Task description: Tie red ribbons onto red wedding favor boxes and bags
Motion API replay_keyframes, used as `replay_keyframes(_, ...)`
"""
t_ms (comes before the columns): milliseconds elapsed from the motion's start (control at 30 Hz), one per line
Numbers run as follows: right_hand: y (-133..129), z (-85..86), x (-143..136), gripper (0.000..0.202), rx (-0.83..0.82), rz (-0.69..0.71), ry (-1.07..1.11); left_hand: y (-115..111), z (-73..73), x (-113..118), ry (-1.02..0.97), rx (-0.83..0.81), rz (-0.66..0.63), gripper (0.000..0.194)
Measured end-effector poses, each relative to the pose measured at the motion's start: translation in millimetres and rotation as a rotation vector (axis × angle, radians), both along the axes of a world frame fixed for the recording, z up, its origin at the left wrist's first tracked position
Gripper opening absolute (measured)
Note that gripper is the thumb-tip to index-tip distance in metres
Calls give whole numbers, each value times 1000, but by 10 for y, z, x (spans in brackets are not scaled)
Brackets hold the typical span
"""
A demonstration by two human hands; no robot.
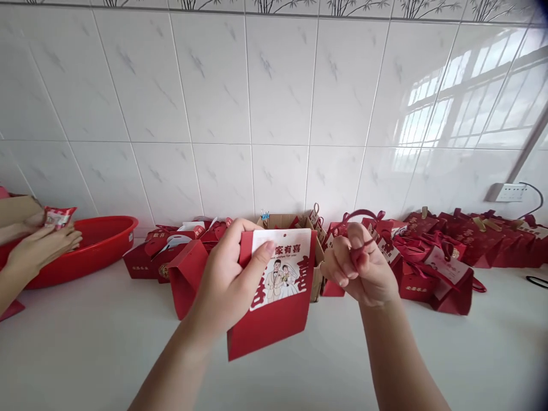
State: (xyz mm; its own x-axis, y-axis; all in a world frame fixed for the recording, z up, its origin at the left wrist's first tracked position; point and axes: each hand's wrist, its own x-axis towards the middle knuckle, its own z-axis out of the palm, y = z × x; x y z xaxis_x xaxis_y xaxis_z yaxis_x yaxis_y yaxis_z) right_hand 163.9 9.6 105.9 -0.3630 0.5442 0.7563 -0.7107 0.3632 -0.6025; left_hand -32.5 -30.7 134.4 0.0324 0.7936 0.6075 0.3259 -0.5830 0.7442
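Observation:
My left hand (235, 274) grips a red box (274, 328) by its left side above the white counter. A white card (282, 274) with a drawn couple and red characters lies against the front of the box, under my left thumb. To the right of the box, apart from it, my right hand (359, 265) is closed on a dark red ribbon (362, 257); part of the ribbon shows between the curled fingers.
Many red gift boxes (428, 274) line the wall behind and to the right. A cardboard box (317, 268) stands behind the held box. At the left, another person's hands (47, 245) hold a small packet (59, 217) by a red basin (103, 245). A socket (507, 193) is at right.

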Motion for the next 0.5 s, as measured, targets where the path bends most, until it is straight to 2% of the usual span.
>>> replay_keyframes(100,-15,-3,23,14,88,34,30,-197,95,96,-125,-54,13,24)
replay_keyframes(167,-24,-13,54,11,126,42,15,-269,81,117,-135,-51,20,23)
replay_keyframes(233,-39,-18,91,13,157,-15,-49,-286,59,89,-82,-13,37,21)
replay_keyframes(367,-111,14,120,17,275,-311,-141,-245,42,-45,111,122,80,13)
replay_keyframes(500,-221,64,48,23,426,-594,-230,-231,28,-111,292,181,-5,8)
